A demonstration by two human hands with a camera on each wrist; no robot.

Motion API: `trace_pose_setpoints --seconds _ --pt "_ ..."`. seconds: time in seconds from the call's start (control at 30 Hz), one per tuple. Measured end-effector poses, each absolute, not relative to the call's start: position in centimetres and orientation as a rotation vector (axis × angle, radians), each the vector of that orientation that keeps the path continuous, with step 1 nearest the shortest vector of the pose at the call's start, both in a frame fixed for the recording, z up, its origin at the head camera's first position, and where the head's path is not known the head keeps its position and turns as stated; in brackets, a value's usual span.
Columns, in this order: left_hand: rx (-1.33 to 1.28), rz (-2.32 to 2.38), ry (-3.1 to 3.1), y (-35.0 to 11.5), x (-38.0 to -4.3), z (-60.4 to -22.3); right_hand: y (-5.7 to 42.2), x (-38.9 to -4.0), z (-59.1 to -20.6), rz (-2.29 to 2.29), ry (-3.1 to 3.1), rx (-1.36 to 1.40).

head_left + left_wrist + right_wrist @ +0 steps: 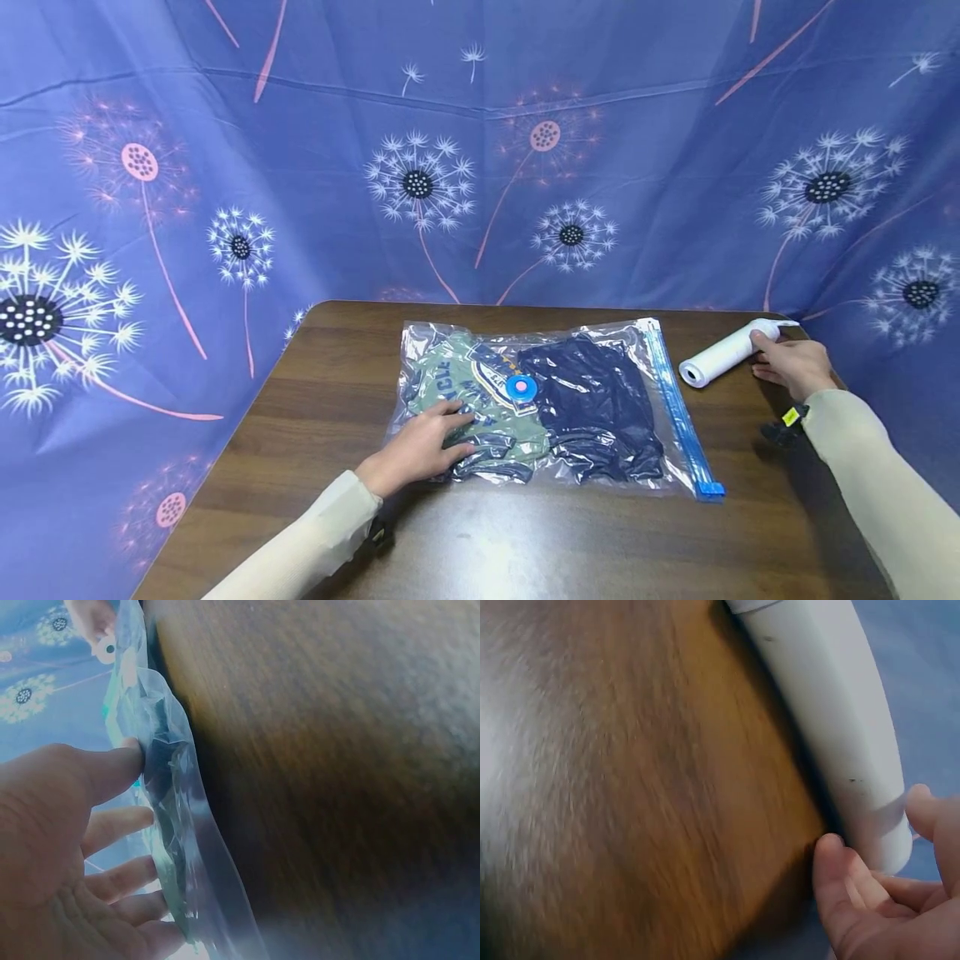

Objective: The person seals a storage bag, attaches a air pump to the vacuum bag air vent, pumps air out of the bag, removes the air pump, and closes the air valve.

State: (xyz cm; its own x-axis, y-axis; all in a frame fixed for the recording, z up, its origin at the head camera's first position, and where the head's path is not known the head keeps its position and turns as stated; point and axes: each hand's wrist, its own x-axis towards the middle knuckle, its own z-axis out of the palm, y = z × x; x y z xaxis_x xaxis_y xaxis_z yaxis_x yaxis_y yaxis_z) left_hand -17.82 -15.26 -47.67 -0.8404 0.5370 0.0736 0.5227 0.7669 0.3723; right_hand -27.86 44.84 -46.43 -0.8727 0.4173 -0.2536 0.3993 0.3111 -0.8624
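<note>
A clear zip vacuum storage bag (600, 492) lies flat on the table with folded clothes inside. On its left is a green printed shirt (442, 375), on its right a dark navy garment (592, 383). A round blue valve (521, 387) sits near the middle. My left hand (423, 442) rests on the bag's lower left part, fingers spread; in the left wrist view its fingertips touch the plastic. At the far right, my right hand (795, 367) grips the rear end of a white cylindrical pump (720, 358) between thumb and fingers. The pump's round opening points toward the bag.
A blue zip strip with a slider (708, 490) runs down the bag's right edge. The brown wooden table (300, 467) ends just beyond the bag and near the pump. Behind it hangs a blue dandelion-print cloth (480, 183).
</note>
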Motion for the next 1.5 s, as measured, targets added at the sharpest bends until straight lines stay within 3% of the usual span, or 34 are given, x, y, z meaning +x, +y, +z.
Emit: trace_pose_setpoints --seconds 0.33,0.6,1.03,1.5 --pt "0.853 0.594 2.903 -15.1 -17.7 -47.9 45.4 -26.2 -45.4 0.633 -3.036 -0.279" --pt "0.868 0.602 2.915 -14.9 -17.6 -48.2 45.1 -23.4 -44.5 0.248 -3.141 0.207" --pt "0.872 0.657 2.906 -15.4 -18.1 -47.9 47.5 -16.9 -46.3 0.102 -3.098 0.288" --pt "0.871 0.628 2.894 -15.3 -18.5 -47.5 47.2 -17.0 -48.0 0.127 -3.056 0.254"
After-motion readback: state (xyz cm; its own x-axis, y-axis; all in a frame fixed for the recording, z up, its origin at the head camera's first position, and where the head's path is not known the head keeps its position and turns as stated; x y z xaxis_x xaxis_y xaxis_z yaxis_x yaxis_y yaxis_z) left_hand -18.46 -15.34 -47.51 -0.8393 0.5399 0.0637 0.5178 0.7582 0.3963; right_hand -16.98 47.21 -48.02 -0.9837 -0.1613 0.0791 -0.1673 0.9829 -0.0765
